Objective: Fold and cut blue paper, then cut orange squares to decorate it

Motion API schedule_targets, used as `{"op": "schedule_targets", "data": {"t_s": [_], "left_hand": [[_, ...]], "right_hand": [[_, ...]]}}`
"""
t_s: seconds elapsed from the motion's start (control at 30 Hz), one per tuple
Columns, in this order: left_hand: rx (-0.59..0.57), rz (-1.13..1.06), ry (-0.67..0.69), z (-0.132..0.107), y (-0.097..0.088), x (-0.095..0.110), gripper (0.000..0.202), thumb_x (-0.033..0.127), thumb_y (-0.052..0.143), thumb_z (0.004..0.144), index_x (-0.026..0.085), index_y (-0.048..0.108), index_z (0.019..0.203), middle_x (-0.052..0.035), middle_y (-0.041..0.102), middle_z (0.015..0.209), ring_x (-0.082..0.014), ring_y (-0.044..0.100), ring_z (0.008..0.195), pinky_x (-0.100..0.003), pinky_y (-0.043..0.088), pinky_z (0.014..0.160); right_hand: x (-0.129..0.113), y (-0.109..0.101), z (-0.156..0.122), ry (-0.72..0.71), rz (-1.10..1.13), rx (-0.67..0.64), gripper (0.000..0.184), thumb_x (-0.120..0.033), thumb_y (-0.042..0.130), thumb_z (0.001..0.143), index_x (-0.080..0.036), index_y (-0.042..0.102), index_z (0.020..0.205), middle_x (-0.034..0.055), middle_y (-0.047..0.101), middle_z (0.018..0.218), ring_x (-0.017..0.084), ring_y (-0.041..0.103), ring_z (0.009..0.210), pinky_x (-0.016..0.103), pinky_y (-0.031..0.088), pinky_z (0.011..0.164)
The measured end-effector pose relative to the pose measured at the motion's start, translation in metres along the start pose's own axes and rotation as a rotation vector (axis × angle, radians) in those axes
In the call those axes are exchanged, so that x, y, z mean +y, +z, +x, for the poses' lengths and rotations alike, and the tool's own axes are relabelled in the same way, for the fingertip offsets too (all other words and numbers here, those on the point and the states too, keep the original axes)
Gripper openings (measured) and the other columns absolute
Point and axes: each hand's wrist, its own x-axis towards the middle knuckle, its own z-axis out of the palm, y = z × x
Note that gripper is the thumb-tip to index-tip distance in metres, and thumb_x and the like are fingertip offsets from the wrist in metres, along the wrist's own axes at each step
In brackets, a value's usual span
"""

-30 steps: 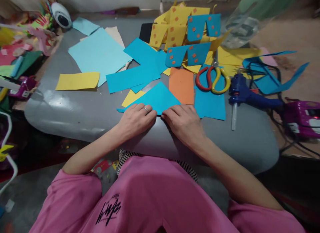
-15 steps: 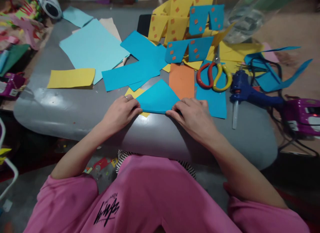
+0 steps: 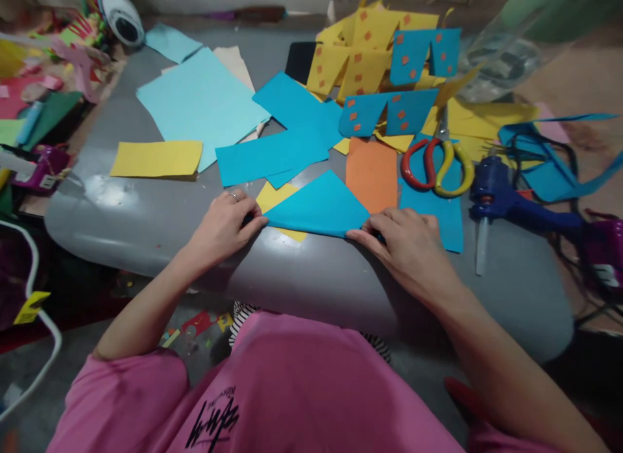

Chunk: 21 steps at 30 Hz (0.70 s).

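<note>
A blue paper, folded along its near edge, lies between my two hands on the grey table. My left hand pinches its left corner between thumb and fingers. At the right end of the fold, my right hand grips the paper, thumb along the edge and fingers curled. Part of a yellow paper piece shows from beneath the blue one. Just beyond my right hand lie an orange paper rectangle and scissors with red and yellow handles.
Light blue sheets and a yellow strip lie at left. Yellow and blue cut-outs with orange squares stand at the back. A blue glue gun with its cord is at right, near a clear container.
My hands have moved farther apart along the fold, with the left at the paper's corner now. The whole view has shifted slightly.
</note>
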Motion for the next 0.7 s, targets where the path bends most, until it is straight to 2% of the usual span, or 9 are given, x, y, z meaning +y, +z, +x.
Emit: {"op": "schedule_targets", "data": {"t_s": [0.23,0.37,0.43,0.47,0.5,0.57,0.63,0.7], "left_hand": [[0.009,0.067,-0.083,-0.001,0.0,-0.002,0.021,0.033,0.055,0.097,0.018,0.058,0.083,-0.0072,0.063,0.088,-0.0239,0.057,0.089,-0.038,0.044,0.083],[-0.004,0.094,-0.154,-0.004,-0.003,-0.008,0.022,0.031,0.052,0.098,0.018,0.059,0.082,-0.0072,0.063,0.09,-0.0235,0.057,0.086,-0.039,0.045,0.082],[0.009,0.119,-0.183,-0.006,-0.005,-0.008,0.021,0.033,0.053,0.098,0.016,0.062,0.089,-0.0087,0.064,0.095,-0.0246,0.057,0.089,-0.039,0.046,0.082],[0.023,0.14,-0.181,-0.006,-0.005,-0.008,0.02,0.033,0.053,0.098,0.016,0.064,0.099,-0.0103,0.064,0.101,-0.0255,0.058,0.094,-0.04,0.046,0.084],[0.034,0.171,-0.149,-0.006,-0.005,-0.006,0.022,0.029,0.052,0.098,0.016,0.064,0.111,-0.0121,0.064,0.11,-0.0261,0.058,0.1,-0.04,0.046,0.087],[0.018,0.262,0.011,-0.006,-0.005,-0.001,0.038,0.017,0.046,0.099,0.022,0.055,0.136,-0.013,0.059,0.128,-0.0258,0.055,0.113,-0.04,0.044,0.095],[-0.044,0.365,0.218,-0.005,-0.004,0.005,0.055,0.008,0.041,0.099,0.035,0.047,0.147,-0.0098,0.054,0.138,-0.0247,0.052,0.119,-0.04,0.04,0.1],[-0.094,0.441,0.349,-0.004,-0.004,0.009,0.06,0.009,0.043,0.099,0.043,0.044,0.149,-0.0075,0.054,0.141,-0.0252,0.051,0.119,-0.04,0.039,0.101]], "right_hand": [[0.008,0.003,0.001,-0.032,-0.034,0.041,0.06,-0.064,0.029,0.102,-0.022,0.063,0.076,0.008,0.064,0.076,0.025,0.055,0.076,0.035,0.024,0.066],[0.012,0.007,0.003,-0.069,-0.026,0.102,0.063,-0.067,0.024,0.101,-0.023,0.06,0.073,0.0078,0.063,0.073,0.026,0.055,0.071,0.036,0.025,0.063],[0.015,0.009,0.004,-0.089,-0.019,0.142,0.063,-0.068,0.022,0.1,-0.024,0.057,0.071,0.0081,0.063,0.071,0.027,0.056,0.07,0.036,0.025,0.062],[0.015,0.011,0.005,-0.094,-0.015,0.16,0.062,-0.068,0.023,0.1,-0.025,0.056,0.071,0.0082,0.063,0.069,0.028,0.057,0.069,0.036,0.025,0.061],[0.016,0.012,0.006,-0.099,-0.009,0.174,0.061,-0.068,0.023,0.1,-0.025,0.055,0.07,0.0084,0.063,0.068,0.028,0.057,0.068,0.036,0.025,0.06],[0.016,0.013,0.007,-0.1,-0.002,0.186,0.061,-0.07,0.024,0.099,-0.026,0.054,0.068,0.0094,0.064,0.067,0.029,0.058,0.067,0.036,0.025,0.059],[0.015,0.012,0.009,-0.085,-0.005,0.177,0.062,-0.071,0.024,0.098,-0.027,0.054,0.067,0.0108,0.066,0.068,0.03,0.059,0.067,0.037,0.025,0.058],[0.015,0.012,0.01,-0.079,0.001,0.154,0.063,-0.073,0.023,0.097,-0.027,0.054,0.066,0.0113,0.067,0.068,0.03,0.059,0.067,0.038,0.025,0.058]]}}
